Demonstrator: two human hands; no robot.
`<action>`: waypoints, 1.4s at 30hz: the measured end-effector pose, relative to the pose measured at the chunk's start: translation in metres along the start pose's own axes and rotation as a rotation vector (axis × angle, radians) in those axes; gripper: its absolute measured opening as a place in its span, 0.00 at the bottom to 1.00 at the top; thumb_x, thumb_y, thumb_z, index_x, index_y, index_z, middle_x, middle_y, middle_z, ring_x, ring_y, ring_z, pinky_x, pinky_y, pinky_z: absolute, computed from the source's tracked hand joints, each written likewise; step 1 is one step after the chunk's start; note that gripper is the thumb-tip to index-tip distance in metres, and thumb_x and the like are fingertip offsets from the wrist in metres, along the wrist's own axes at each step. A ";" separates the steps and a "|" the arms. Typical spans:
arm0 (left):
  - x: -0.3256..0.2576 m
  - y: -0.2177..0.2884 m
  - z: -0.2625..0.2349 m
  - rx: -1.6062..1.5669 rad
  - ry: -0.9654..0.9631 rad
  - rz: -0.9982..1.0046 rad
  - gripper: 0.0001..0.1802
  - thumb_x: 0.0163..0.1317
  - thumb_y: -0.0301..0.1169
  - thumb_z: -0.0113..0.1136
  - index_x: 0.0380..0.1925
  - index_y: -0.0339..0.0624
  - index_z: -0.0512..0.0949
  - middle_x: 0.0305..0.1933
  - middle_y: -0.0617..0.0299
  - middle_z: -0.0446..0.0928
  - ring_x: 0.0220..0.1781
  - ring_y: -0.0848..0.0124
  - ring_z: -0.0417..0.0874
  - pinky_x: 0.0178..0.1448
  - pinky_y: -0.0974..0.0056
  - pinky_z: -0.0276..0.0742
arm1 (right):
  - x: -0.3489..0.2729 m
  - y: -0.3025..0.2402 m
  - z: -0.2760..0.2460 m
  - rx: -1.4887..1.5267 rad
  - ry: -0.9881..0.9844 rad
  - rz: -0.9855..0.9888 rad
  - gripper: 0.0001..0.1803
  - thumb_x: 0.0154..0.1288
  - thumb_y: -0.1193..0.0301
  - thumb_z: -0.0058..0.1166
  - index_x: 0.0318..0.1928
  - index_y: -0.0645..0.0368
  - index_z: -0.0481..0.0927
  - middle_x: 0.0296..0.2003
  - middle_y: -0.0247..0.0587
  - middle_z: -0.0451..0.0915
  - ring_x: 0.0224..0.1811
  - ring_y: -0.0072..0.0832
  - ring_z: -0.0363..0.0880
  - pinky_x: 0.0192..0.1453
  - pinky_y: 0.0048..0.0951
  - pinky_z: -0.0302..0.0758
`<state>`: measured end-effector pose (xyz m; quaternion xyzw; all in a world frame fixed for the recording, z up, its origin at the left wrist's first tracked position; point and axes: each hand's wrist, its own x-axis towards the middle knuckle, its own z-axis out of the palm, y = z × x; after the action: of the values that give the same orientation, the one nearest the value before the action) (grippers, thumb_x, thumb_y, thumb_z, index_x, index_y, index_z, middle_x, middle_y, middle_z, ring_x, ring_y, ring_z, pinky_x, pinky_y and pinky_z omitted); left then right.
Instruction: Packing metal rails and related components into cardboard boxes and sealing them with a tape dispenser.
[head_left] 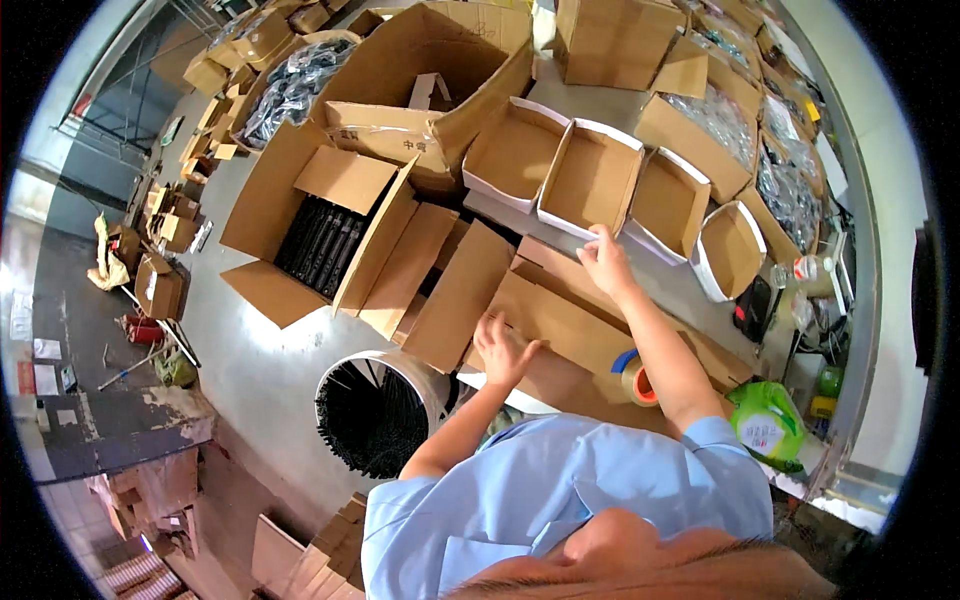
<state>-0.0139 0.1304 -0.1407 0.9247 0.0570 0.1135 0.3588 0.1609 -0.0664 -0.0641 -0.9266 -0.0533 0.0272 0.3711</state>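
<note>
My left hand [503, 352] rests on the brown cardboard box [545, 350] in front of me, its fingers bent over the cardboard and the thumb spread away. Over the far side of that box, close to the near edge of a white-sided tray [590, 180], is my right hand [608, 266]. Its index finger and thumb stand apart, the other fingers are curled, and I see nothing held. A raised cardboard flap [460, 300] leans to the left of my left hand. Rolls of tape [638, 380] lie on the cardboard beside my right forearm.
Several white-sided trays line the bench. An open carton [320, 235] holds long black pieces; a bigger carton [430, 60] stands behind it. Left of me is a white bucket [432, 385] of thin black rods. A green jug [768, 425] stands at right, near bagged parts [710, 125].
</note>
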 end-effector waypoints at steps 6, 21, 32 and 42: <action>0.014 0.007 0.023 -0.560 0.182 -0.375 0.47 0.51 0.36 0.67 0.63 0.29 0.47 0.64 0.42 0.53 0.65 0.51 0.56 0.68 0.53 0.54 | 0.021 0.017 -0.002 0.083 0.110 0.078 0.24 0.61 0.70 0.54 0.55 0.61 0.61 0.33 0.44 0.81 0.37 0.35 0.80 0.42 0.34 0.75; -0.004 0.002 0.070 -0.674 0.437 -0.526 0.38 0.47 0.32 0.70 0.58 0.39 0.61 0.56 0.48 0.68 0.60 0.56 0.69 0.63 0.57 0.64 | -0.025 -0.019 0.099 0.320 -0.826 -0.199 0.15 0.56 0.70 0.58 0.44 0.61 0.78 0.40 0.42 0.79 0.44 0.29 0.77 0.49 0.32 0.72; 0.011 0.002 0.028 -0.261 -0.023 -0.452 0.17 0.58 0.41 0.57 0.34 0.38 0.82 0.37 0.48 0.78 0.42 0.50 0.77 0.50 0.54 0.71 | -0.024 -0.008 0.138 -0.153 -0.498 -0.415 0.23 0.62 0.53 0.50 0.27 0.63 0.77 0.34 0.49 0.78 0.41 0.49 0.75 0.46 0.42 0.72; 0.026 0.012 -0.001 -0.325 -0.024 -0.465 0.13 0.52 0.34 0.64 0.36 0.38 0.81 0.34 0.50 0.80 0.37 0.57 0.82 0.42 0.59 0.76 | -0.048 -0.042 0.041 -0.115 -0.465 -0.053 0.27 0.65 0.53 0.48 0.56 0.61 0.69 0.50 0.54 0.75 0.54 0.48 0.72 0.59 0.40 0.67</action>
<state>0.0111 0.1273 -0.1272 0.8186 0.2441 0.0247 0.5194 0.1061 -0.0143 -0.0644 -0.9134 -0.1631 0.2270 0.2960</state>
